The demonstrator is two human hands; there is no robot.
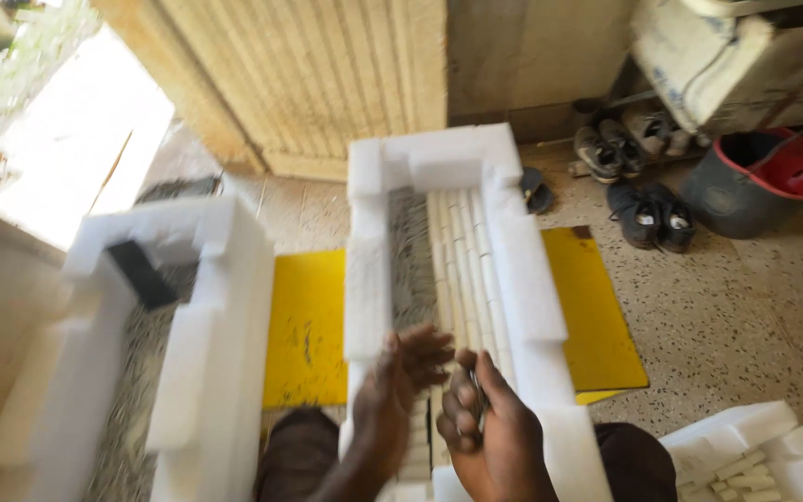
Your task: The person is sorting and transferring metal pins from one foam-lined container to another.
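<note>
resting both hands inside white foam tray over yellow mat.

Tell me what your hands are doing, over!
Left hand open, fingers over the pale cylindrical sticks. Right hand curled around something small. Sticks lie in rows inside the white foam tray. Nothing blocking.

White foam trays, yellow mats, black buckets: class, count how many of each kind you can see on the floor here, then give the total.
White foam trays: 3 (left, middle, lower right)
Yellow mats: 1
Black buckets: 1
Total: 5
</note>
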